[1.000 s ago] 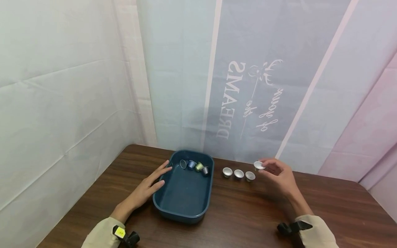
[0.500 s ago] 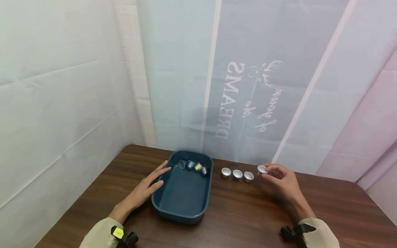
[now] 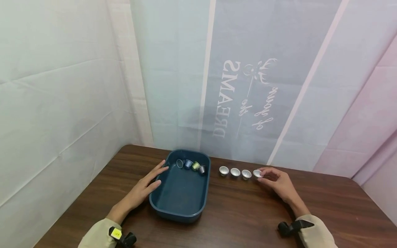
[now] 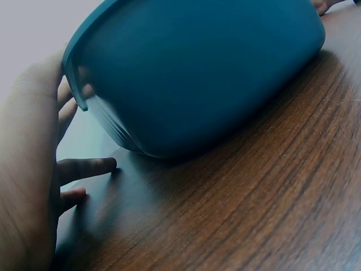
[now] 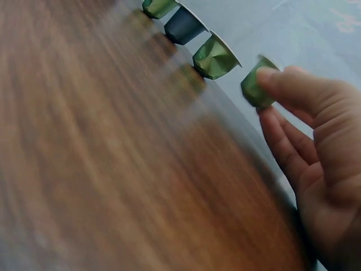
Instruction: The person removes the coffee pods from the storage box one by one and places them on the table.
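My right hand (image 3: pixel 280 182) pinches a green coffee capsule (image 5: pixel 252 95) between thumb and fingers, its silver lid facing up. It stands at the right end of a row with three more capsules. In the right wrist view these are a crumpled green capsule (image 5: pixel 215 58), a dark capsule (image 5: pixel 184 26) and another green capsule (image 5: pixel 159 7). My left hand (image 3: pixel 143 187) lies along the left side of a blue tray (image 3: pixel 177 215), fingers extended at its rim. In the left wrist view two fingertips reach down near the table beside the tray.
Inside the tray, at its far end, several capsules lie tipped over, among them a blue capsule (image 3: pixel 188 164) and a yellow-green capsule (image 3: pixel 195 166). The brown wooden table (image 3: pixel 235 213) ends at a printed cloth backdrop (image 3: pixel 248 96) behind the row.
The right hand has lowered its capsule from above and right of the row to the row's right end. The left hand and tray have kept their places.
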`<state>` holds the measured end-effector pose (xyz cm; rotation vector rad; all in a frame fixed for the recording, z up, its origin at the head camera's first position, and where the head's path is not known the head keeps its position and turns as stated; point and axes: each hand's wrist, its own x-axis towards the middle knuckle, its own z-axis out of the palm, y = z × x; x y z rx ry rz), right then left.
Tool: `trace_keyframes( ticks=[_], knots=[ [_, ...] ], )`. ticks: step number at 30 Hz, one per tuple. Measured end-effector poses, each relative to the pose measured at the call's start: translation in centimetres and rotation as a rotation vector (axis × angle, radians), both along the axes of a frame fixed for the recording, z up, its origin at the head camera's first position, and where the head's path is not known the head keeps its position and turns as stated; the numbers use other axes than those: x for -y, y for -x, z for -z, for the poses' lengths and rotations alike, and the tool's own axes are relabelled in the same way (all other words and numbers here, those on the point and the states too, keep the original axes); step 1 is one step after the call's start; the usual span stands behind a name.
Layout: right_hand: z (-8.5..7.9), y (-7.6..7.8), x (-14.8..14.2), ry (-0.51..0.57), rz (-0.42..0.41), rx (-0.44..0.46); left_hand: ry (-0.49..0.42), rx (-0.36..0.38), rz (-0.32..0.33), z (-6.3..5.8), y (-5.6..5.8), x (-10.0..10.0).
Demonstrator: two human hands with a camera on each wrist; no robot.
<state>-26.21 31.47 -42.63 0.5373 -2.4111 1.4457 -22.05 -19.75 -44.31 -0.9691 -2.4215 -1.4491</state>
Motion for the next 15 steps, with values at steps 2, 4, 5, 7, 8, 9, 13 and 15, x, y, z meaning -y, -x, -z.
trace_keyframes(
  ticks=[2, 4, 5, 7, 8, 9, 13, 15],
  knots=[
    [-0.7, -0.5, 0.4, -0.042, 0.011, 0.006, -0.002, 0.004, -0.001, 0.0, 0.0, 0.0],
    [-0.9, -0.7, 0.7, -0.073, 0.019, 0.008, -0.002, 0.006, -0.001, 0.0, 0.1, 0.1],
    [-1.0, -0.7, 0.7, -0.087, 0.023, 0.007, -0.003, 0.009, 0.0, 0.0, 0.1, 0.1],
    [-0.8, -0.6, 0.6, -0.114, 0.027, 0.0, -0.005, 0.009, 0.001, 0.0, 0.0, 0.0],
    [-0.6, -0.4, 0.5, -0.122, 0.028, -0.003, -0.005, 0.009, 0.0, 0.0, 0.0, 0.0],
    [-0.3, -0.2, 0.3, -0.128, 0.028, -0.006, -0.004, 0.009, -0.001, 0.0, 0.0, 0.0],
    [1.1, 0.7, -0.5, -0.151, 0.032, -0.014, 0.001, 0.007, -0.003, -0.1, 0.0, 0.0],
    [1.6, 1.1, -0.9, -0.165, 0.036, -0.015, 0.003, 0.005, -0.002, -0.2, 0.0, -0.1]
  ],
)
